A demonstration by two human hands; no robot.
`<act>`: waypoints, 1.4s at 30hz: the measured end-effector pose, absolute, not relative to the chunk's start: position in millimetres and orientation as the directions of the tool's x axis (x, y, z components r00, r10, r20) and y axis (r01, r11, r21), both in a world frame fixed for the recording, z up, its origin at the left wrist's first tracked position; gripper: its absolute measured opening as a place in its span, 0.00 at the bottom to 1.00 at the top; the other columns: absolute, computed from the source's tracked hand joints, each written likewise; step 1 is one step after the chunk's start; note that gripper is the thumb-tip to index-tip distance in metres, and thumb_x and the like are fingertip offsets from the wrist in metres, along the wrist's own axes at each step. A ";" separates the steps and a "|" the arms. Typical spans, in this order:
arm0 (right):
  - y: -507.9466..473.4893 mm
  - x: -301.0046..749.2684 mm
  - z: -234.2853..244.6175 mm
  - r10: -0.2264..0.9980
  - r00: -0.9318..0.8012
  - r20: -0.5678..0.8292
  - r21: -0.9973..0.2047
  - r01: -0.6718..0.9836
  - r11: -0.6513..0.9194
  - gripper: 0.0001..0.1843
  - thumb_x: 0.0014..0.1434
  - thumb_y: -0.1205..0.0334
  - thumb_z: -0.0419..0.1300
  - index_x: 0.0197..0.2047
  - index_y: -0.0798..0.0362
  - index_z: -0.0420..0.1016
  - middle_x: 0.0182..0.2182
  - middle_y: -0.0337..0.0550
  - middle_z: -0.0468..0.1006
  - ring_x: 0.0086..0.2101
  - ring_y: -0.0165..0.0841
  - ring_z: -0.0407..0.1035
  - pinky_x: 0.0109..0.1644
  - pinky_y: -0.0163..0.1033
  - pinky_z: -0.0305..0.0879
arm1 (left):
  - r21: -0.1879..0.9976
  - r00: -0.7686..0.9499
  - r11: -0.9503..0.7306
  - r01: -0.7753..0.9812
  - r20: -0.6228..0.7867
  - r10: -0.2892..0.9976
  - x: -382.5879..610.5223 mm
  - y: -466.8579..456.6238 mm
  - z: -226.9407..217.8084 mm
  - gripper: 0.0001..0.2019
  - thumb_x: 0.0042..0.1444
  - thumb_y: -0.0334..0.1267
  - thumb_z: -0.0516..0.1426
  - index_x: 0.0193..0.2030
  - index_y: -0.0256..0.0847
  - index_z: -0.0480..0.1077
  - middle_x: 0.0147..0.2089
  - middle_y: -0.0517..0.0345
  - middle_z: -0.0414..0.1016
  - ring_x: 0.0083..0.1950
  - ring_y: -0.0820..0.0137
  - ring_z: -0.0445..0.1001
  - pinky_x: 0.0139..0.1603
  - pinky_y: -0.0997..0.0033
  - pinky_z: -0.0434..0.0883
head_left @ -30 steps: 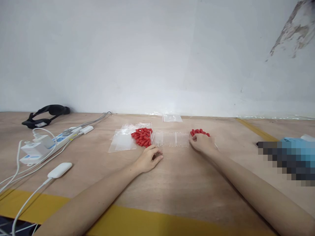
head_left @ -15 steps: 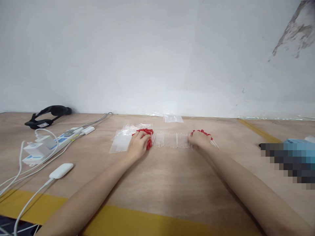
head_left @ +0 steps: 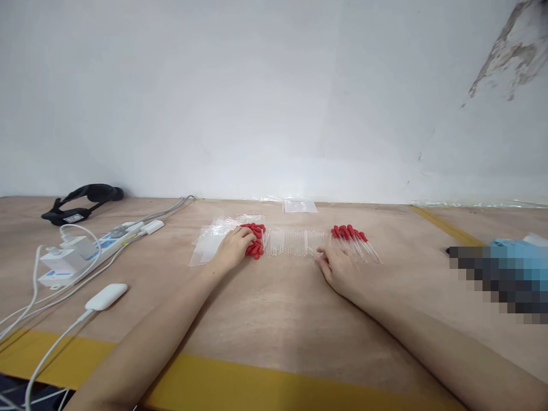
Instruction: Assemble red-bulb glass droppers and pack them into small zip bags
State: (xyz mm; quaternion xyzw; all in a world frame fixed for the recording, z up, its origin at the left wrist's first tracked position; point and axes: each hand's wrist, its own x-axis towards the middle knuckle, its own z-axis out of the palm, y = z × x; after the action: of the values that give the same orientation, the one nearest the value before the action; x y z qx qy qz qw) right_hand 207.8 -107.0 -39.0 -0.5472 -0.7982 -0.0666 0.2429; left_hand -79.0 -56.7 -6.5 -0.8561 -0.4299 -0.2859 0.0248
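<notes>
Far left on the wooden surface (head_left: 274,319), a black looped strap (head_left: 97,191) near the wall (head_left: 265,97). In front, a white power strip (head_left: 101,245) with white adapters (head_left: 60,262) plugged in, and nearer still a white rounded device (head_left: 106,297). Next, thin clear bags (head_left: 208,246) overlapping in a flat spread. Then the left hand (head_left: 233,250), palm down across the bags' right side, grip bent over a pile of small red pieces (head_left: 256,250); cannot tell whether pinching one, with fingertips lost among the red. Just right of the pile, thin clear sticks (head_left: 291,242) side by side in a row, and behind, near the wall, a small flat bag (head_left: 299,206). At the row's right end, the right hand (head_left: 340,269), low on the surface, grip loosely spread, thumb a little apart from the forefinger. Just beyond, red-tipped sticks (head_left: 351,233) in a slanting bunch, red ends toward the wall, shafts toward the near right. Farther right, yellow tape (head_left: 447,225) across the surface, then a partly blurred light blue thing (head_left: 514,249).
</notes>
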 end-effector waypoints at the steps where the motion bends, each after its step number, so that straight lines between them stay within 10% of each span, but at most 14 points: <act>1: -107.4 207.5 -42.5 0.828 -0.299 0.475 -0.165 0.894 0.418 0.15 0.61 0.60 0.45 0.46 0.54 0.66 0.37 0.47 0.75 0.38 0.37 0.67 0.46 0.42 0.55 | 0.170 0.487 -0.641 0.748 0.517 0.705 -79.5 -57.5 -5.1 0.08 0.52 0.30 0.50 0.28 0.41 0.68 0.35 0.54 0.71 0.41 0.65 0.66 0.45 0.64 0.64; 5: -114.2 203.9 -39.3 0.758 -0.358 0.546 -0.146 0.850 0.507 0.16 0.61 0.61 0.45 0.45 0.53 0.70 0.37 0.46 0.75 0.38 0.36 0.67 0.44 0.41 0.57 | 0.128 0.437 -0.628 0.768 0.612 0.659 -75.2 -66.8 -2.1 0.09 0.55 0.29 0.46 0.33 0.40 0.66 0.39 0.54 0.69 0.45 0.65 0.65 0.46 0.64 0.64; 14: -124.2 199.3 -40.5 0.644 -0.454 0.615 -0.151 0.735 0.662 0.13 0.61 0.61 0.46 0.40 0.52 0.71 0.33 0.42 0.75 0.33 0.30 0.67 0.41 0.37 0.56 | 0.480 0.468 -0.670 0.566 0.482 0.741 -17.9 -121.7 -29.1 0.07 0.57 0.35 0.49 0.42 0.38 0.63 0.36 0.56 0.69 0.37 0.70 0.68 0.39 0.70 0.66; 42: -126.6 193.5 -33.0 0.632 -0.593 0.499 -0.079 0.695 0.715 0.13 0.61 0.62 0.47 0.38 0.49 0.73 0.31 0.39 0.74 0.29 0.28 0.65 0.39 0.40 0.47 | 0.573 0.512 -0.623 0.534 0.367 0.777 -13.3 -120.6 -35.7 0.10 0.56 0.40 0.51 0.34 0.37 0.70 0.27 0.60 0.70 0.27 0.75 0.65 0.28 0.77 0.62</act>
State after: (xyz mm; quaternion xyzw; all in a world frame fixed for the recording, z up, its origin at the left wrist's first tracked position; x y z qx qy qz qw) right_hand 193.5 -126.6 -33.0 -0.3725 -0.8904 -0.0620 0.2543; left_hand -13.3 -120.6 -35.7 -0.8467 -0.3868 -0.3073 -0.1977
